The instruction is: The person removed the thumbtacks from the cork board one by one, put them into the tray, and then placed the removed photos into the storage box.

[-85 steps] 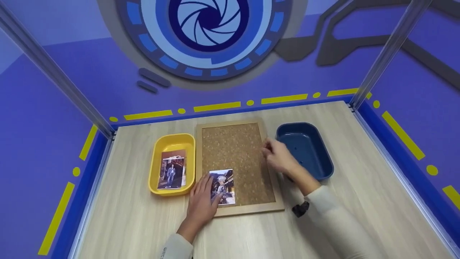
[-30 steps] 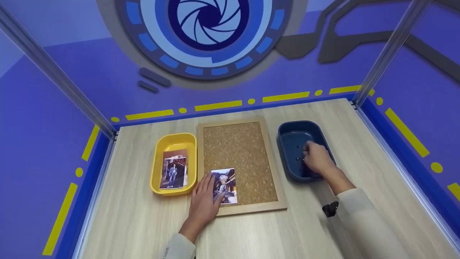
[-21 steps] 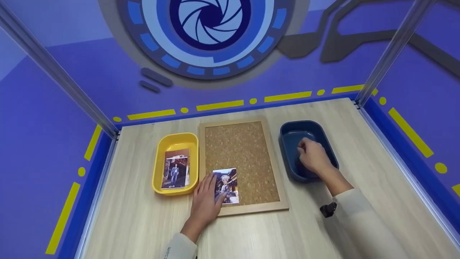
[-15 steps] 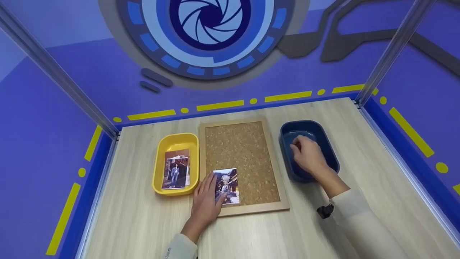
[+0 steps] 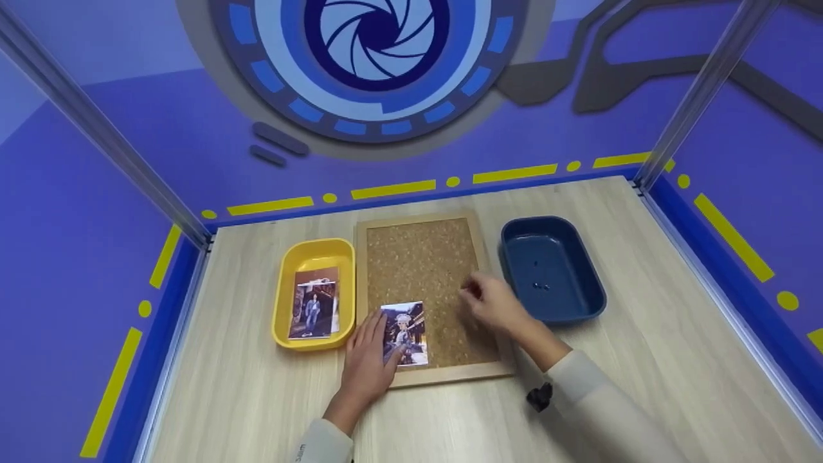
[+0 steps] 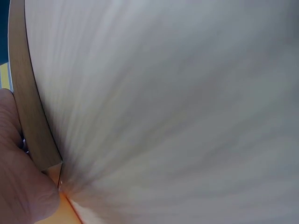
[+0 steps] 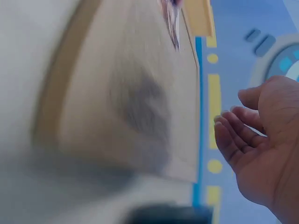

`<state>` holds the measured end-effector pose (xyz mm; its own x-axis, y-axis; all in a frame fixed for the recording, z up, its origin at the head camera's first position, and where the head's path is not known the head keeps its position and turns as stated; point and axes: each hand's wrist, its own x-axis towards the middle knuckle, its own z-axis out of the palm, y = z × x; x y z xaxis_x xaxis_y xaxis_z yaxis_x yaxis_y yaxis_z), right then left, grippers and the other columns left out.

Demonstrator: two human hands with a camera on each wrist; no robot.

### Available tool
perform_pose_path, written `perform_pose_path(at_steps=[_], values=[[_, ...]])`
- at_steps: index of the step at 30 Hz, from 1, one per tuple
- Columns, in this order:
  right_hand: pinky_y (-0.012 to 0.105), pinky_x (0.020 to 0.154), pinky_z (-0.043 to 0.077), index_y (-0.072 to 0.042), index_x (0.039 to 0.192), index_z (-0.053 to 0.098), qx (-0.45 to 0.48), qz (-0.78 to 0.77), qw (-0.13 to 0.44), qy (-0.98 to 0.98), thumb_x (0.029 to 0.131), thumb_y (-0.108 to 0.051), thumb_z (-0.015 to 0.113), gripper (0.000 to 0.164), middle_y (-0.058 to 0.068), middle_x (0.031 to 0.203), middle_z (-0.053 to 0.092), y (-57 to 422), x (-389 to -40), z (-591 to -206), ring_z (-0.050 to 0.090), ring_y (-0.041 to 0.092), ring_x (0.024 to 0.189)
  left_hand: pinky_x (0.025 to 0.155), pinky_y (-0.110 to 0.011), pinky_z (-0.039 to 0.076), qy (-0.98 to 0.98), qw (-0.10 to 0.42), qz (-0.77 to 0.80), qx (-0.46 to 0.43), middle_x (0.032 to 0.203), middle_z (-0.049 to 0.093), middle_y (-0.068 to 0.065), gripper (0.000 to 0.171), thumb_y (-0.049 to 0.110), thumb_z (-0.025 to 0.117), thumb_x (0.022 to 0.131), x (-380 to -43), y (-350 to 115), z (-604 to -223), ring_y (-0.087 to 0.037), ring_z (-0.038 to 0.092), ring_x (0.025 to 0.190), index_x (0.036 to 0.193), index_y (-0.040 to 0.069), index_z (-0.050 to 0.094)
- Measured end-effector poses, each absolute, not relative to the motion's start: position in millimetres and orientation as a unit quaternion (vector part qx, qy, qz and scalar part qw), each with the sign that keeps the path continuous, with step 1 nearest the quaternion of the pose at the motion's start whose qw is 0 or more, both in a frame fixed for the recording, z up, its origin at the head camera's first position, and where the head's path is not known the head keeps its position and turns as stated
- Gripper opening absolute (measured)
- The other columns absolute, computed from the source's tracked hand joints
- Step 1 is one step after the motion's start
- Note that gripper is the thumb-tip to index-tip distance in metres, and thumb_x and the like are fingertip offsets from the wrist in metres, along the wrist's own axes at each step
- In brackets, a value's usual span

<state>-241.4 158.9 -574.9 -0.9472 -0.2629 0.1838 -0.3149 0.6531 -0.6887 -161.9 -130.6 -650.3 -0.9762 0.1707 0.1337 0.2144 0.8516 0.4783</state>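
My left hand [image 5: 366, 363] lies with straight fingers on the left edge of the wood-framed cork board [image 5: 418, 263]. Its thumb and fingers touch a photo [image 5: 411, 321] at the board's lower left. Over the board's right side hovers my right hand [image 5: 501, 307], fingers bent and thumb close to the fingertips. The right wrist view shows that hand [image 7: 266, 144] curled, its shadow falling on the board; I cannot make out anything between the fingertips. Several small dark pieces [image 5: 540, 285], too small to identify, lie in the dark blue tray [image 5: 588, 283].
A yellow tray [image 5: 280, 308] left of the board holds a stack of photos [image 5: 315, 308]. Pale wood tabletop [image 5: 450, 424] surrounds the board and trays. Blue-purple panels [image 5: 154, 148] wall in the back and both sides.
Over the last second my right hand has moved left out of the dark blue tray to above the board. My left hand and the photo under it have stayed put.
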Motion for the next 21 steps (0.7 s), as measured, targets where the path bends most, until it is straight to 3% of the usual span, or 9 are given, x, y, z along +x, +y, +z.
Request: perform_pose_path(at_steps=[7, 14, 21], values=[[0.024, 0.068, 0.05, -0.004, 0.098, 0.067, 0.157, 0.437, -0.041, -0.884, 0.096, -0.01, 0.076, 0.011, 0.003, 0.086, 0.067, 121.9, -239.5, -598.1, 0.058, 0.011, 0.077, 0.132, -0.064, 0.025, -0.962, 0.035, -0.253, -0.095, 0.174, 0.036, -0.014, 0.076, 0.049, 0.06, 0.105, -162.8, -132.7, -650.1, -0.036, 0.032, 0.163, 0.165, 0.008, 0.038], [0.037, 0.078, 0.052, -0.002, 0.108, 0.067, 0.13, 0.419, -0.059, -0.897, 0.09, -0.016, 0.083, 0.028, 0.008, 0.098, 0.066, 91.1, -235.0, -612.5, 0.058, 0.016, 0.086, 0.13, -0.063, 0.027, -0.96, 0.031, -0.261, -0.099, 0.174, 0.038, -0.013, 0.075, 0.045, 0.063, 0.104, -162.2, -131.1, -649.9, -0.037, 0.034, 0.162, 0.165, 0.007, 0.039], [0.043, 0.082, 0.053, 0.002, 0.119, 0.061, 0.128, 0.429, -0.082, -0.891, 0.085, -0.017, 0.089, 0.048, 0.015, 0.105, 0.064, 69.4, -234.8, -614.0, 0.058, 0.023, 0.091, 0.131, -0.063, 0.026, -0.96, 0.036, -0.262, -0.093, 0.174, 0.037, -0.013, 0.074, 0.044, 0.063, 0.104, -162.1, -130.7, -650.6, -0.036, 0.033, 0.163, 0.164, 0.008, 0.039]])
